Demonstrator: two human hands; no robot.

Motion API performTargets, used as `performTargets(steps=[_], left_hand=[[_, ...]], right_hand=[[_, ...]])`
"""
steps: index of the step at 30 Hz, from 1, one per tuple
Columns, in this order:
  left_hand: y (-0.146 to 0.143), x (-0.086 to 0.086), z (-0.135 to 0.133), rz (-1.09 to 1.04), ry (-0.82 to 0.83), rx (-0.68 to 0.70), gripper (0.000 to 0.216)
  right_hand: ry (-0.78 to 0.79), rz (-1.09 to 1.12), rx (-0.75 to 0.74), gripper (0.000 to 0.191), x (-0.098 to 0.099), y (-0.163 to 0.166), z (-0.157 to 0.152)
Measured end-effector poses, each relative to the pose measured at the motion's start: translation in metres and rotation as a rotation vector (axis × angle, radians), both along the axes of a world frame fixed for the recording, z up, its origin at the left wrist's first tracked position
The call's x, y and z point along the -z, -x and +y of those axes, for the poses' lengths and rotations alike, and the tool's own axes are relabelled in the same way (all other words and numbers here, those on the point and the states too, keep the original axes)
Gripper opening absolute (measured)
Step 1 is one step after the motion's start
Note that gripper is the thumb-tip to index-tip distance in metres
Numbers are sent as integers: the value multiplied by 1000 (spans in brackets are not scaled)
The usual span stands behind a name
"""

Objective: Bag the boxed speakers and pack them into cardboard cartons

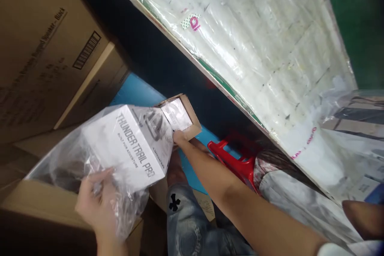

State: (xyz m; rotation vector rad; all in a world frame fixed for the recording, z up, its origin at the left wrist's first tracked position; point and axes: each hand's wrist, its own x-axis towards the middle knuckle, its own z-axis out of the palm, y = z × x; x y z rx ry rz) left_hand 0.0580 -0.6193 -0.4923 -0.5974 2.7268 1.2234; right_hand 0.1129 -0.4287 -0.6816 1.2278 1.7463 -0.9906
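A white retail box [132,144] printed "THUNDER TRAIL PRO" sits inside a clear plastic bag [75,160]. My left hand [96,204] grips the bag's lower part, fingers closed on the plastic. My right hand [179,137] reaches forward past the white box, and its fingers pinch the near edge of a small brown cardboard box [187,118] with a white leaflet in it. Most of the right hand is hidden behind the bagged box.
Large brown cartons [45,48] are stacked at the left, another open carton [36,204] lies below. A plastic-covered worktable [255,48] slants across the right. A red plastic stool [237,164] and blue floor surface [135,92] lie beneath. More bagged boxes [354,116] rest at right.
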Motion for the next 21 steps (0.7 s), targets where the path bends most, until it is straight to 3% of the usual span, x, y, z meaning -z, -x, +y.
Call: performTargets(steps=[3, 6, 8, 11, 14, 16, 18, 21], left_hand=[[-29, 21, 2, -60, 101, 20, 13], [-58, 49, 13, -112, 75, 81, 17], [-72, 67, 24, -114, 74, 26, 15], [-77, 83, 35, -93, 138, -51, 16], [-68, 89, 35, -72, 143, -107, 17], [-61, 88, 32, -53, 127, -163, 17], [-55, 84, 30, -29, 111, -213, 17], [-53, 76, 37, 20, 101, -222, 16]], right_hand=[[-131, -29, -120, 33, -12, -2, 23], [-210, 38, -242, 45, -20, -1, 35], [-179, 62, -321, 50, -15, 4, 38], [-67, 4, -430, 41, 8, 18, 39], [19, -56, -534, 32, 31, 30, 44], [58, -74, -586, 30, 35, 34, 51], [71, -64, -622, 28, 26, 30, 63], [10, -7, -652, 23, -4, 17, 80]])
